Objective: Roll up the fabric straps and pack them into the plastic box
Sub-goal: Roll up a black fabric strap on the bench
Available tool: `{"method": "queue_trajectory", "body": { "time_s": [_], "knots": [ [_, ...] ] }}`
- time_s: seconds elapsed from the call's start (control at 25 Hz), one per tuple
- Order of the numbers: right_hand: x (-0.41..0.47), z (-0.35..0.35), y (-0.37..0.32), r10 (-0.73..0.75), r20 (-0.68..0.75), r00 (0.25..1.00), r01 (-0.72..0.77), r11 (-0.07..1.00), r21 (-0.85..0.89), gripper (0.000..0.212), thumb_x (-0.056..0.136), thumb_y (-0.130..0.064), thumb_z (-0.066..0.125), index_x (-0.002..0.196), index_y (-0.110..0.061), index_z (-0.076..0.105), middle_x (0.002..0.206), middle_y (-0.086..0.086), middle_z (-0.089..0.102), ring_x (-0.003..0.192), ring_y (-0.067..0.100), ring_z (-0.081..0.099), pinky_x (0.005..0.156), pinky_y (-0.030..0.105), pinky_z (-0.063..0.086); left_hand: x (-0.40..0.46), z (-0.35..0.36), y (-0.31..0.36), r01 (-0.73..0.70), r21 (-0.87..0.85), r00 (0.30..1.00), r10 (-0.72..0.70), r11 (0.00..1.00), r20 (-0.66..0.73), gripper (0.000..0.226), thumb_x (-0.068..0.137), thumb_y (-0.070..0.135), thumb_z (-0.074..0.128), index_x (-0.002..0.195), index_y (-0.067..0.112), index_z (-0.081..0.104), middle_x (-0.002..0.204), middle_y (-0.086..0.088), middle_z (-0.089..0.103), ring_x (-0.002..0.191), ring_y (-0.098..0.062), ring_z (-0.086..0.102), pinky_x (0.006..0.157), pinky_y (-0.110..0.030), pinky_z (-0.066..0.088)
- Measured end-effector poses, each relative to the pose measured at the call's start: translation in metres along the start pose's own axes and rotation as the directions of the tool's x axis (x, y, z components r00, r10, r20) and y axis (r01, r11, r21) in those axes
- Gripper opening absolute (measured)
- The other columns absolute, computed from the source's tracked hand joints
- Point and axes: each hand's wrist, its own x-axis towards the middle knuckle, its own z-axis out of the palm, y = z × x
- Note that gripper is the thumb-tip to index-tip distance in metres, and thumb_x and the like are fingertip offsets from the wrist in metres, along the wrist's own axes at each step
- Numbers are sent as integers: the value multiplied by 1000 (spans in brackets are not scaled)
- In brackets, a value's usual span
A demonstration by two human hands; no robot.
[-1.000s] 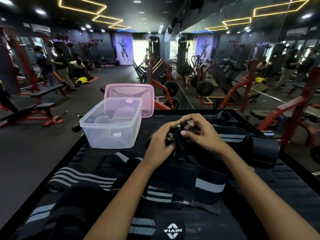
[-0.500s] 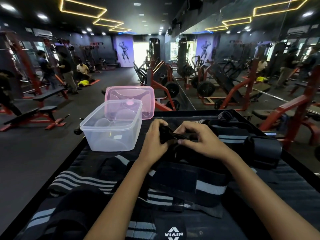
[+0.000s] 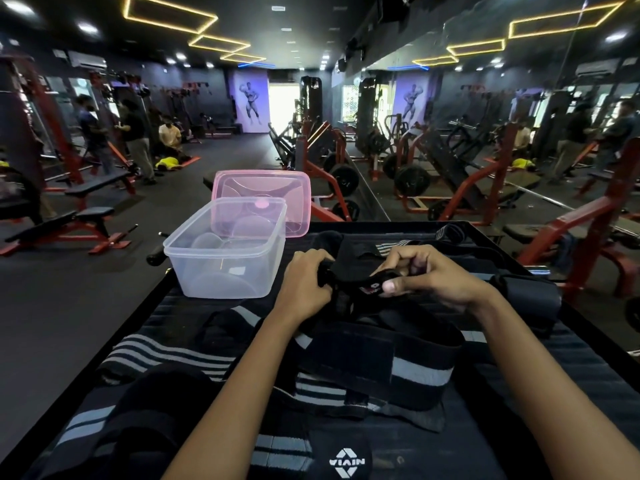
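both hands work a black fabric strap (image 3: pixel 349 289) just above the dark surface (image 3: pixel 588 368), right of the clear plastic box (image 3: pixel 225 251). the left hand (image 3: pixel 306 285) has its fingers curled round one end; the right hand (image 3: pixel 429 275) pinches the other end between thumb and fingers. a pink lid (image 3: pixel 263 199) leans behind the box, and striped straps (image 3: pixel 156 355) lie nearer.

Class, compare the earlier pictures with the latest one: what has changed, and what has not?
The hands drew apart: left hand and right hand now stretch the black strap between them, both still gripping. The clear plastic box stays empty, the pink lid behind it.
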Motion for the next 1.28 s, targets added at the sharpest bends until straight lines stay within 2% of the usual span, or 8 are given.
{"method": "queue_trajectory", "body": {
  "time_s": [0.2, 0.36, 0.44, 0.8, 0.92, 1.0, 1.12, 1.28],
  "knots": [
    [-3, -13, 8, 29, -77, 997, -16, 986, 166, 39, 59, -26, 90, 80, -15, 60, 84, 4, 68, 86, 18, 69, 85, 41, 58, 1, -2, -3, -17, -33, 997, 19, 999, 70, 32, 68, -3, 64, 94, 16, 62, 90, 3, 69, 87, -22, 54, 102, -44, 39],
    [-5, -17, 7, 0, -123, 992, 25, 979, 205, 45, 59, -25, 90, 86, -9, 58, 90, 8, 68, 87, 20, 69, 78, 36, 59, 3, -1, 3, 52, -59, 992, -44, 997, 121, 50, 75, -1, 66, 116, 28, 64, 111, -2, 66, 114, -21, 54, 94, -4, 20],
    [-6, -18, 7, -8, -121, 993, 37, 970, 242, 44, 60, -23, 90, 87, -8, 59, 88, 7, 69, 85, 19, 69, 77, 35, 59, 3, 0, 2, 60, -52, 991, -53, 997, 120, 54, 78, 1, 65, 122, 31, 62, 117, -8, 63, 119, -20, 52, 87, 1, 15],
    [1, -16, 22, 27, -374, 927, 57, 975, 214, 29, 71, -10, 74, 91, -4, 53, 87, 3, 71, 82, 15, 69, 65, 27, 59, -3, 0, 7, -17, -156, 993, 36, 988, 115, 52, 72, -16, 55, 110, 17, 68, 111, 0, 68, 117, -21, 50, 116, -31, -14],
    [9, -14, 33, 66, -449, 891, 0, 990, 144, 16, 88, 10, 54, 90, -6, 54, 89, 8, 65, 83, 17, 65, 65, 25, 59, -3, 1, 5, -44, -204, 986, 76, 978, 150, 52, 71, -18, 55, 103, 21, 69, 103, 2, 67, 108, -12, 55, 121, -41, -6],
    [12, -14, 37, 82, -456, 886, -39, 994, 102, 20, 91, 11, 51, 88, -9, 55, 90, 9, 63, 84, 17, 64, 66, 24, 59, -4, 3, 5, -61, -226, 982, 99, 972, 163, 53, 70, -17, 55, 100, 25, 69, 96, 9, 65, 96, 4, 50, 119, -43, 16],
    [14, -14, 40, 68, -439, 896, -41, 997, 71, 22, 92, 10, 50, 88, -11, 55, 90, 10, 62, 84, 17, 63, 67, 25, 59, -4, 1, 6, -42, -228, 983, 81, 973, 163, 56, 70, -18, 55, 100, 28, 67, 88, 19, 57, 93, 1, 48, 98, -25, 39],
    [18, -10, 44, 60, -424, 904, -57, 998, 18, 23, 92, 10, 51, 88, -12, 55, 89, 11, 61, 81, 16, 63, 62, 23, 57, -4, 2, 3, -61, -237, 977, 106, 970, 185, 59, 66, -19, 51, 94, 30, 67, 91, 12, 65, 95, -9, 52, 86, -1, 29]
  ]
}}
